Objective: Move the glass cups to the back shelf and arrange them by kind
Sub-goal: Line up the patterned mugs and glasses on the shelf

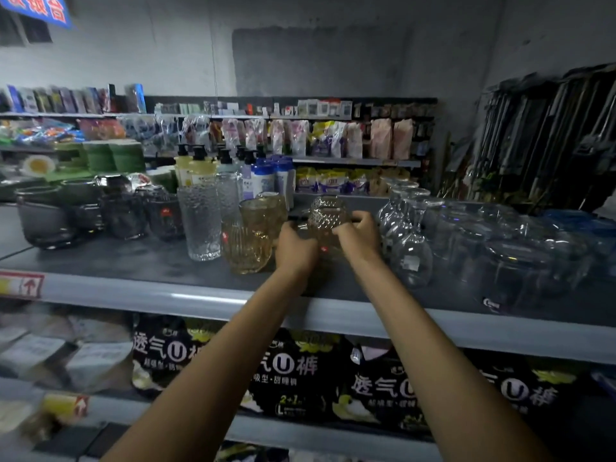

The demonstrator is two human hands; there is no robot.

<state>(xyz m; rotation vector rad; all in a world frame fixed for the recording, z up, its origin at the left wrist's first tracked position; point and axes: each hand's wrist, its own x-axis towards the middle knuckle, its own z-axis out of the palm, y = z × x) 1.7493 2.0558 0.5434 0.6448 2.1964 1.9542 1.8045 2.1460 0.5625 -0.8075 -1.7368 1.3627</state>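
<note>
Here both hands meet round one amber glass cup with a diamond-cut pattern [328, 213], near the middle of the grey metal shelf [160, 265], closer to its back edge than its front. The left hand [295, 245] has its fingers [290, 225] curled against the cup's left side, and the right hand [358, 235] curls round its right side; the cup's base is hidden behind them. Just to the left stands a ribbed amber glass cup [245, 251], then tall clear pebbled tumblers [199, 225], then smoky grey glasses [43, 221] toward the left edge. Upturned clear wine glasses [411, 258] and clear glass jars [513, 271] fill the right end
</note>
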